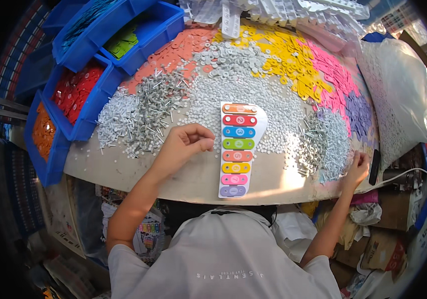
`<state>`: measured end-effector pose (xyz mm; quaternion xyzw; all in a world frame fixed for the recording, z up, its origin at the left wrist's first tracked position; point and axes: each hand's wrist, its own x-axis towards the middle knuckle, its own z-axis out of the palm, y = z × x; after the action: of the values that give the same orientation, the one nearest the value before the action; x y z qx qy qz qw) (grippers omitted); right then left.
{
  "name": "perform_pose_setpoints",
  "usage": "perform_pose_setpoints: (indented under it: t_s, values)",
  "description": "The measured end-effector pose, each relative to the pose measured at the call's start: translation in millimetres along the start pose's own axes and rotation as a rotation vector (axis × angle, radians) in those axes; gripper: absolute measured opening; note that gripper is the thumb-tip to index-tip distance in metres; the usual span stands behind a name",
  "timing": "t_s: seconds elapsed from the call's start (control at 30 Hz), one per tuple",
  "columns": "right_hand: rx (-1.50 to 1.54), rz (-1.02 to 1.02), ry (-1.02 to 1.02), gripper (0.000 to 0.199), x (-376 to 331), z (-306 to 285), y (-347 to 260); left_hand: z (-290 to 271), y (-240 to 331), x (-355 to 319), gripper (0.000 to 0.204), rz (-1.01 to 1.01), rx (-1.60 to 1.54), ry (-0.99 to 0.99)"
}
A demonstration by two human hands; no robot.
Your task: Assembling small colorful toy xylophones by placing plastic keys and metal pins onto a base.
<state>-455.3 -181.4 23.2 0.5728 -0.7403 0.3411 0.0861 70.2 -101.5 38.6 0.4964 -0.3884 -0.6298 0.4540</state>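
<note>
A toy xylophone (238,144) lies on the table in front of me, its numbered bars in several colours set in a column on a white base (258,121). The orange and red bars at its far end have white round caps at their ends; the lower bars show metal dots. Just left of the xylophone is my left hand (182,148), thumb and fingertips pinched together; whatever is in them is too small to see. My right hand (358,169) rests at the table's right edge, fingers closed, beside a pile of pale bluish pins (334,144). What it holds is hidden.
Silver pins (161,102), white pins (116,117) and small white caps (213,97) spread across the table. Yellow bars (293,65), pink bars (330,74) and purple bars (358,114) lie behind. Blue bins (76,130) stand left; a clear bag (398,94) is right.
</note>
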Motion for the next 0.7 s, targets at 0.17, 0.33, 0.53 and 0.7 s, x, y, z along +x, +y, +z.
perform_pose_setpoints:
  t_s: [0.17, 0.33, 0.53, 0.7]
  values:
    - [0.543, 0.088, -0.106, 0.017, -14, 0, -50, 10, -3, 15, 0.014, -0.075, -0.075, -0.031]
    - [0.834, 0.039, -0.517, 0.016, -48, -1, -168, 17, -3, 29, 0.012, -0.098, -0.089, -0.026]
    - [0.803, -0.213, -0.718, 0.016, -75, 16, -224, 21, -4, 36, 0.010, -0.139, -0.046, 0.019]
    - [0.853, -0.261, -0.724, 0.013, -87, 30, -243, 22, -4, 37, 0.009, -0.113, -0.048, 0.006]
